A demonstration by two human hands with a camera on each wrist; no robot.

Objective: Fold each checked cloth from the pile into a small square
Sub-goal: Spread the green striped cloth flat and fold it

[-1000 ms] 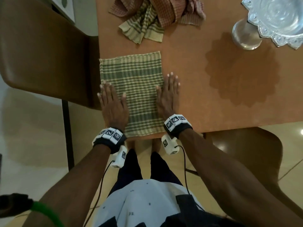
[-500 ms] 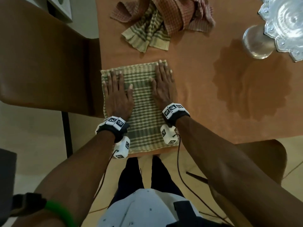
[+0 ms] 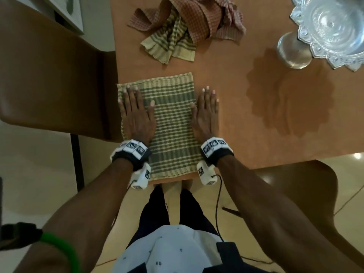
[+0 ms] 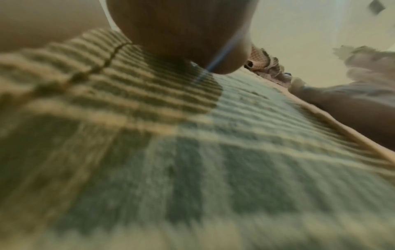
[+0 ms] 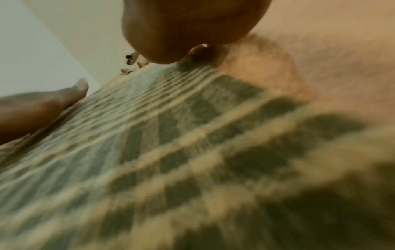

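Note:
A green and cream checked cloth [image 3: 171, 125] lies flat as a long rectangle at the table's near left corner. My left hand [image 3: 136, 113] presses flat on its left side, fingers straight and reaching the far left corner. My right hand [image 3: 205, 113] lies flat along the cloth's right edge, half on the bare table. The wrist views show the same cloth [image 4: 192, 160] [image 5: 171, 160] close up and blurred under each palm. A pile of crumpled cloths [image 3: 187, 28], red checked over green checked, sits at the table's far side.
The orange-brown table [image 3: 266, 115] carries a glass pedestal bowl [image 3: 325, 32] at the far right. A brown chair [image 3: 49, 75] stands to the left of the table and another [image 3: 305, 194] at the near right. The cloth's near edge reaches the table's front edge.
Both hands have slid outward across the cloth from nearer its middle. The right hand has come back from the far edge and now sits on the cloth's right edge.

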